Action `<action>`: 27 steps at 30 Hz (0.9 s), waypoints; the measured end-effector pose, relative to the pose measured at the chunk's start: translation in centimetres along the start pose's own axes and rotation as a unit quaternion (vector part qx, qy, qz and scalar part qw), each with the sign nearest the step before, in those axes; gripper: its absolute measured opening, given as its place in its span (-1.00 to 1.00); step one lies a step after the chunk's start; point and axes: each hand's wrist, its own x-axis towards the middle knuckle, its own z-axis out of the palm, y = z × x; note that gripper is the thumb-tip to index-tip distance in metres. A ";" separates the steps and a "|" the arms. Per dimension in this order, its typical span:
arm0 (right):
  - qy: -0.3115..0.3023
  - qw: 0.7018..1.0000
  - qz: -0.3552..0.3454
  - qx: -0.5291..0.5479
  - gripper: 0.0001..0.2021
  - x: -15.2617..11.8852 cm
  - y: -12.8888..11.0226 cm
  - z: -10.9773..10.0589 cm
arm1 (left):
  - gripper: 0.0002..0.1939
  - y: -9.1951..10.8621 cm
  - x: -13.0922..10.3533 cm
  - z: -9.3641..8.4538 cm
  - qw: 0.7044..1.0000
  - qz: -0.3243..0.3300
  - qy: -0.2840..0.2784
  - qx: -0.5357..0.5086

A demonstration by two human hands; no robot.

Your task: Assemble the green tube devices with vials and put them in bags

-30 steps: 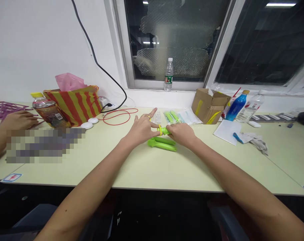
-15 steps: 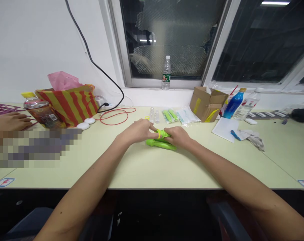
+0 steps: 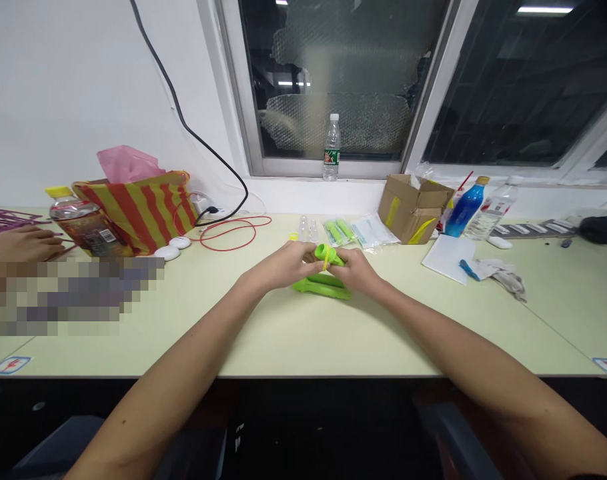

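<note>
My right hand (image 3: 357, 270) is closed around a green plastic tube (image 3: 320, 251), whose round open end points up and left. A yellow ring (image 3: 327, 258) loops around the tube near that end. The thumb and fingers of my left hand (image 3: 291, 265) pinch the ring at its lower edge; the fingertips are partly hidden. Just below both hands, a longer green plastic piece (image 3: 326, 288) lies on the table. Beyond my left hand are another yellow ring (image 3: 293, 237) and several small clear plastic pieces (image 3: 313, 231).
Wrapped green parts (image 3: 340, 231) and a clear packet (image 3: 374, 231) lie at the back, beside a cardboard box (image 3: 408, 210). Bottles, paper (image 3: 451, 259) and a glove (image 3: 501, 275) are on the right. At left, another person's hand (image 3: 21, 252) is near a tea bottle (image 3: 86, 223).
The tube's open end has tilted up and toward me, so its hole now shows. My left fingers have shifted slightly right and lower around the yellow ring.
</note>
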 end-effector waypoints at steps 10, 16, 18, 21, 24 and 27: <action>0.051 0.984 0.098 0.141 -0.79 0.7 -1.2 -0.4 | -0.74 -0.5 0.8 0.5 0.979 0.008 0.090 -0.183; 0.057 0.917 0.198 0.343 -0.74 1.4 -2.1 -1.0 | -0.75 -0.3 0.4 1.3 0.942 0.048 0.197 -0.266; 0.077 0.900 0.218 0.369 -0.74 1.4 -1.9 -1.6 | -0.78 -0.4 0.4 1.3 0.932 0.049 0.252 -0.256; 0.036 0.911 0.204 0.358 -0.75 1.1 -1.8 -1.9 | -0.83 -0.6 0.6 1.1 0.918 0.051 0.308 -0.245; -0.035 0.929 0.172 0.326 -0.72 0.8 -2.2 -1.6 | -0.83 -0.7 0.7 1.2 0.916 0.060 0.314 -0.241; -0.042 0.955 0.153 0.250 -0.77 0.6 -2.6 -1.2 | -0.80 -0.6 0.5 1.7 0.926 0.084 0.313 -0.194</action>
